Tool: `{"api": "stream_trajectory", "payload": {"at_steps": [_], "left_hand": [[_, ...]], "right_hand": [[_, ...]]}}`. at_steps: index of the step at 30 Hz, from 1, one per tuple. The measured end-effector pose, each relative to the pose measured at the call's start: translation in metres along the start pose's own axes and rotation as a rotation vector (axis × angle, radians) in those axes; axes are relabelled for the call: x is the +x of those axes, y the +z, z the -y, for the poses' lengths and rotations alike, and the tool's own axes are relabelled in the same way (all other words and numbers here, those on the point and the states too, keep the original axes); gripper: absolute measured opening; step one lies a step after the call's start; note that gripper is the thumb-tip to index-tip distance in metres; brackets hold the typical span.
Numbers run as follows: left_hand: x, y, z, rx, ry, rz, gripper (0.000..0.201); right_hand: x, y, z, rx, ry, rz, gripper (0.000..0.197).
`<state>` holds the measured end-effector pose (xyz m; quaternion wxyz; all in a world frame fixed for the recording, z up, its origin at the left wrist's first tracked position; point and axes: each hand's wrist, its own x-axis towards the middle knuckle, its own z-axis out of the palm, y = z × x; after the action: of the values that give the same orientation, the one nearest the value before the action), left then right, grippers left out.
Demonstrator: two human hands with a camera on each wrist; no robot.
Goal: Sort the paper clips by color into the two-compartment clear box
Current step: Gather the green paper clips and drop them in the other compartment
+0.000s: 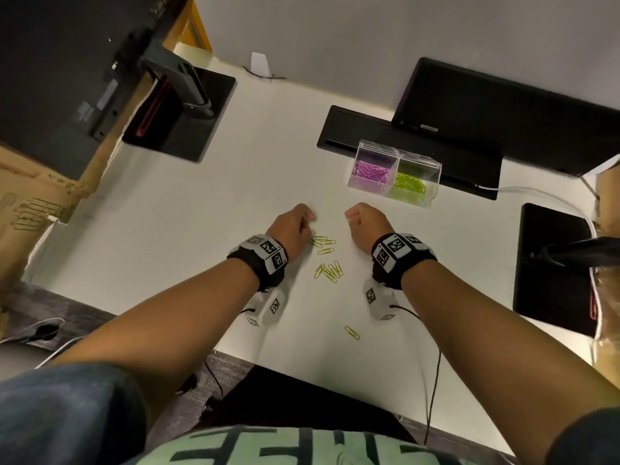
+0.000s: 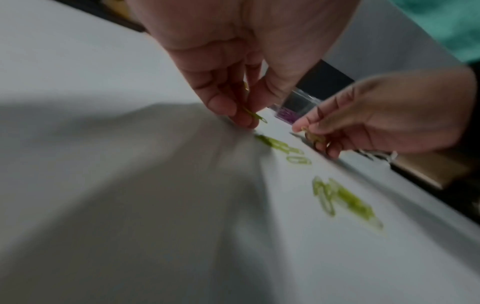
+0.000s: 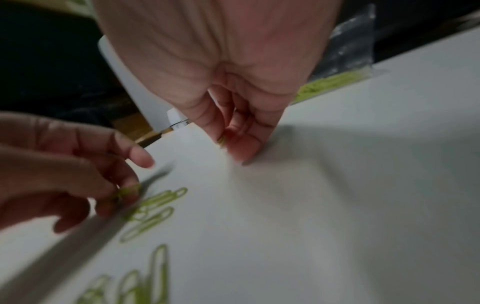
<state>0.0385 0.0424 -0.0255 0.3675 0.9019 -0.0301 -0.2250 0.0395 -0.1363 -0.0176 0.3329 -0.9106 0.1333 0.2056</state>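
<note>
The clear two-compartment box stands on the white table, purple clips in its left half and green clips in its right. Loose green clips lie in two clusters, with a single one nearer me. My left hand pinches a green clip just above the upper cluster. To the right of that cluster, my right hand is curled around green clips, also seen from the left wrist.
A black monitor stand base sits at the back left and another black base at the right. A black cable slot and monitor stand behind the box. Cardboard borders the table's left edge.
</note>
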Motion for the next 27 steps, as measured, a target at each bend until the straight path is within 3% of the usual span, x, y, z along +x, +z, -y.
{"api": "stream_trajectory", "payload": {"at_steps": [4, 6, 8, 10, 12, 20, 27], "left_hand": [[-0.003, 0.006, -0.001, 0.2, 0.141, 0.1, 0.037], [-0.004, 0.009, 0.001, 0.273, 0.193, 0.107, 0.036], [-0.005, 0.011, 0.002, 0.338, 0.25, 0.103, 0.032], [-0.006, 0.013, 0.003, 0.386, 0.311, 0.094, 0.027], [-0.006, 0.013, 0.006, 0.425, 0.359, 0.091, 0.029], [-0.009, 0.013, 0.003, 0.599, 0.397, 0.096, 0.026], [-0.009, 0.015, -0.001, 0.712, 0.347, 0.109, 0.027]], "right_hand": [[-0.011, 0.007, -0.001, 0.315, 0.094, 0.077, 0.024], [-0.013, 0.011, 0.002, 0.325, 0.098, 0.085, 0.019], [-0.017, 0.014, 0.003, 0.229, 0.071, 0.089, 0.016], [-0.022, 0.02, 0.001, 0.12, -0.003, 0.113, 0.036], [-0.028, 0.025, 0.0, 0.003, -0.091, 0.104, 0.042], [-0.038, 0.038, -0.003, -0.117, -0.166, 0.035, 0.015], [-0.041, 0.037, 0.003, -0.279, -0.159, 0.084, 0.023]]}}
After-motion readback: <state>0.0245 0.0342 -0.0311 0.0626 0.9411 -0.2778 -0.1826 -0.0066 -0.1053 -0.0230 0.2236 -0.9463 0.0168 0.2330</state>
